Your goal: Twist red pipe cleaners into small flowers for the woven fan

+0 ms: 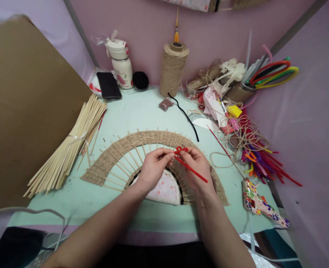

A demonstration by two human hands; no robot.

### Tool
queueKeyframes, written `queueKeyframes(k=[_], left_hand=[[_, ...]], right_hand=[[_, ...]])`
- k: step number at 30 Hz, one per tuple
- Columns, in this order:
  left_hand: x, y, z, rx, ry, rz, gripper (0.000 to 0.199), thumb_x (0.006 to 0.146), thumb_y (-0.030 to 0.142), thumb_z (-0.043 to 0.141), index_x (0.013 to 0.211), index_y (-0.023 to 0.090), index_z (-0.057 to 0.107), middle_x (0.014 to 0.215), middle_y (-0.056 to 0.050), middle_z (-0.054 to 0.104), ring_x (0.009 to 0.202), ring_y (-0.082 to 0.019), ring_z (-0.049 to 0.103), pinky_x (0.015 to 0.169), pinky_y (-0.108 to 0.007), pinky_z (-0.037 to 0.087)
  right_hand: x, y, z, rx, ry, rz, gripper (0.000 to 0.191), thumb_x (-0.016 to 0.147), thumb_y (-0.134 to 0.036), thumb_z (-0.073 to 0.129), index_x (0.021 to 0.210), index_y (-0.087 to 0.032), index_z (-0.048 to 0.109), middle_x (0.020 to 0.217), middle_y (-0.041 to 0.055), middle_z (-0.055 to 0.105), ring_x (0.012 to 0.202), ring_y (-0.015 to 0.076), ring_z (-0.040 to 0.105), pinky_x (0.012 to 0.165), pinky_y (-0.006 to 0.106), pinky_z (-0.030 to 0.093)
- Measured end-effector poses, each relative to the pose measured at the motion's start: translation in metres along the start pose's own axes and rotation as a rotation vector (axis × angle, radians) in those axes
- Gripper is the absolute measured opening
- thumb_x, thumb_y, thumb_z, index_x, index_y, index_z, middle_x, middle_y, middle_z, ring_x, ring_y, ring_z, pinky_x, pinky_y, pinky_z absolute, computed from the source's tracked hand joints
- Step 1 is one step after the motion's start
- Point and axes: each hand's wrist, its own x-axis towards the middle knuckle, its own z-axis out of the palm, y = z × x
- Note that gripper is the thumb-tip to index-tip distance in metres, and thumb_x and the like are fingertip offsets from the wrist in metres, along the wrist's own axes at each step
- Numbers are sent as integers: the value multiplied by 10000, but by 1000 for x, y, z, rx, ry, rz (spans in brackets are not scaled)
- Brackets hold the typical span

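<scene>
Between my two hands is a red pipe cleaner (192, 170), its upper end bent into small loops like a flower and its straight tail slanting down to the right. My left hand (155, 165) pinches it at the left side of the loops. The fingers of my right hand (196, 163) close on the loops from the right. Beneath both hands lies a fan-shaped piece (120, 149) of thin sticks woven with brown twine. At its base is a pale half-round fabric panel (166, 190) with small red flowers and a black edge, partly covered by my left hand.
A bundle of sticks (72, 143) lies left, beside a cardboard sheet (27, 104). At the back stand a bottle (122, 67), a phone (108, 85) and a twine cone (173, 69). Pipe cleaners (265, 160), loose twine and a patterned glue gun (262, 201) occupy the right.
</scene>
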Motion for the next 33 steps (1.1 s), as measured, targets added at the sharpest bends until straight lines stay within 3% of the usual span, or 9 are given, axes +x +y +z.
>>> queueKeyframes(k=[14,22,26,30,33], left_hand=[[-7,7,3,157,-38,18,220,773,339,639,721,127,655,590,16,543,577,-100,467,574,-236,373],[-6,11,2,119,-86,-5,223,763,348,656,787,127,668,659,1,593,614,-103,497,607,-237,403],[0,15,-3,41,-38,-2,256,730,327,700,901,141,660,853,-33,672,752,-127,589,702,-251,461],[5,11,-9,74,-80,-3,193,696,284,733,788,134,655,772,-23,661,743,-127,598,711,-249,464],[7,6,-12,36,-52,-6,192,688,288,743,750,139,639,709,-1,638,672,-107,580,652,-232,454]], right_hand=[[-1,2,2,80,-36,-21,146,704,-283,734,711,-185,625,693,-38,635,632,97,544,618,217,433],[-1,-7,3,138,-59,109,172,665,-290,737,693,-185,603,679,-39,617,583,89,519,592,223,419],[-2,-9,-1,-48,-152,58,162,695,-303,708,692,-183,600,680,-39,603,607,96,510,621,230,415],[-5,-9,-4,-341,-249,-34,171,769,-337,646,709,-185,596,664,-32,572,612,113,495,603,240,407],[-7,-13,-2,-406,-316,-74,171,815,-357,598,798,-189,621,753,0,621,693,143,551,656,263,448]])
